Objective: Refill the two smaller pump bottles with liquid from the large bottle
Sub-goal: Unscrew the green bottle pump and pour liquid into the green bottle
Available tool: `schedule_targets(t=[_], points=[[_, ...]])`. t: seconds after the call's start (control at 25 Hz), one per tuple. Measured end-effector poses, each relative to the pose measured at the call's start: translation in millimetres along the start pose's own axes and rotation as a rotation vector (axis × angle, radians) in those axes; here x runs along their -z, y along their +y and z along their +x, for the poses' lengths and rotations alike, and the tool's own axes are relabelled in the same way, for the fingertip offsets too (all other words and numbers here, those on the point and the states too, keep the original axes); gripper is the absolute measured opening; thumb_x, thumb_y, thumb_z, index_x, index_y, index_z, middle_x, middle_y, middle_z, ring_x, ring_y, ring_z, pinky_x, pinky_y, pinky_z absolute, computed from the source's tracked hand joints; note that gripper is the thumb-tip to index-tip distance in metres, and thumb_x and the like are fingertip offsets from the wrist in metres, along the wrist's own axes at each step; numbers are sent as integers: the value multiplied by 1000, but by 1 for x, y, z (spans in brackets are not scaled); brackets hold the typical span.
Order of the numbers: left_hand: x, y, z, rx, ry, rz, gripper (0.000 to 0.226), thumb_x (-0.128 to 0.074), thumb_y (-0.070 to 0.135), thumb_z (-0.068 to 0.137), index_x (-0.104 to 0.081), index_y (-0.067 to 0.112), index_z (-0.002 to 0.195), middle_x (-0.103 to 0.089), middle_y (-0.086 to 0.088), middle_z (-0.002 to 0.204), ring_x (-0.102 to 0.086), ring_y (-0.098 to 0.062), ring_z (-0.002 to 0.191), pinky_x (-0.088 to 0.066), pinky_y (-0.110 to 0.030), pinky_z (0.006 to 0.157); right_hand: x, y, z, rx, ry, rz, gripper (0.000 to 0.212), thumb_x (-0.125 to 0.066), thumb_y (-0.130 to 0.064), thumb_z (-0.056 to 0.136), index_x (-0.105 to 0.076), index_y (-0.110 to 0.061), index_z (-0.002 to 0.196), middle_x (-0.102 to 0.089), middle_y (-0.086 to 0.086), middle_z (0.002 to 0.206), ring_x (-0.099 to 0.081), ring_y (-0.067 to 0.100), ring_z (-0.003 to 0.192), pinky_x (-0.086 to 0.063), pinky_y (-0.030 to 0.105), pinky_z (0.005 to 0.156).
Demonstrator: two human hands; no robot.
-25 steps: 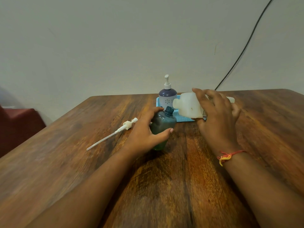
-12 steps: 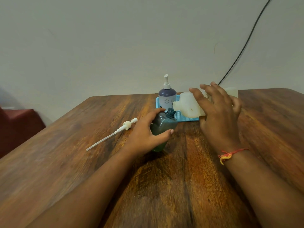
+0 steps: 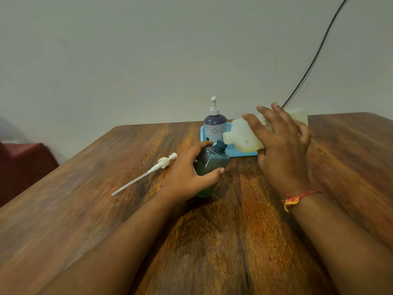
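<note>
Wooden table [image 3: 234, 241]: uncapped green bottle [image 3: 209, 165] in curled left hand [image 3: 187, 177], pale large bottle [image 3: 240, 137] sideways in splay-fingered right hand [image 3: 282, 150]

A small green bottle [image 3: 210, 165], its pump removed and its dark threaded neck open, is held tilted on the surface at the centre of the frame by the left hand [image 3: 187, 177]. A large translucent white bottle [image 3: 242, 137] is held on its side just right of it by the right hand [image 3: 280, 150], its mouth brought just above the open neck. A second small bottle [image 3: 214, 126], purple-topped with its white pump fitted, is seen upright behind them. The removed white pump [image 3: 148, 171] is laid flat left of centre.
</note>
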State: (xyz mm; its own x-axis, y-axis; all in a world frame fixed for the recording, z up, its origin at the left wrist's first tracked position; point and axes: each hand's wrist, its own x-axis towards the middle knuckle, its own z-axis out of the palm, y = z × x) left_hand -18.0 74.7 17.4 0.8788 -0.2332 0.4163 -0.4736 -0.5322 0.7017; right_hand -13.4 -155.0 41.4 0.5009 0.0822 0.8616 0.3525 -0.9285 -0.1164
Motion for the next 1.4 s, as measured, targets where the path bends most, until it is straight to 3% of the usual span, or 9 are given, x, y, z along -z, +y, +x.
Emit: schedule_targets(t=[0.28, 1.0, 1.4], points=[[0, -1, 0, -3, 0, 8, 83, -69, 64, 73, -43, 37, 147, -55, 10, 141, -58, -8, 120, -59, -33, 95, 2, -1, 0, 18, -12, 4, 85, -66, 12, 74, -49, -30, 147, -39, 3, 159, -24, 27, 152, -21, 48, 111], [-1, -3, 1, 0, -9, -2, 83, -70, 66, 71, -43, 38, 145, -54, 14, 139, -57, -5, 120, -57, -24, 94, 2, 0, 2, 45, 5, -19, 90, -67, 16, 73, -48, -30, 147, -35, 4, 161, -20, 28, 153, -19, 50, 114], [0, -2, -1, -2, -10, 0, 85, -69, 65, 71, -44, 34, 146, -55, 10, 141, -57, -9, 121, -57, -30, 97, 0, 0, 2, 61, 28, -34, 91, -67, 15, 72, -46, -31, 148, -33, 4, 162, -19, 29, 153, -17, 50, 115]])
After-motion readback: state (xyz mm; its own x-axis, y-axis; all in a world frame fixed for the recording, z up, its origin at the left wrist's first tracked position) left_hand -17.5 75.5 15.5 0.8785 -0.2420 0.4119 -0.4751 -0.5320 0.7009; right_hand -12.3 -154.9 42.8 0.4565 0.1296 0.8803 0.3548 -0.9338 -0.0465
